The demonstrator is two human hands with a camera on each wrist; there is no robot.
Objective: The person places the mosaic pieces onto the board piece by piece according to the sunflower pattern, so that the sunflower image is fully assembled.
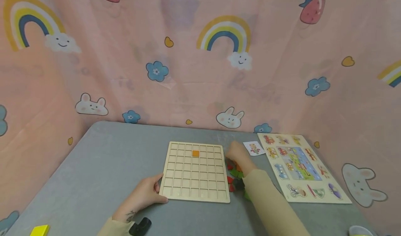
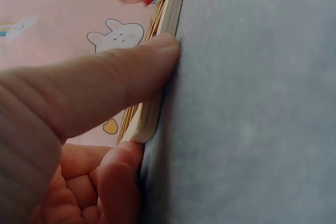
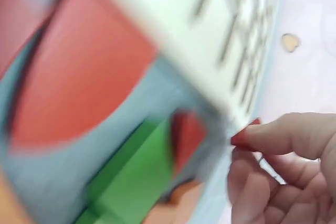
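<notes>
L hand pinches near-left corner of grid board, thumb on top, fingers curled under the edge; board lies flat on counter, w/ 1 orange tile set in its 2nd row. Loose tiles, red, green, orange, lie just off board's R edge, right under R hand, so R is the nearer hand. R grip: fingertips pinch 1 small red piece. Further R: 1 card, 1 picture puzzle board. Pile too hidden to count.

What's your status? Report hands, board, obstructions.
Left hand holds grid board at its near-left corner. Right hand pinches a red piece at the pile. Nothing blocking the board.
</notes>
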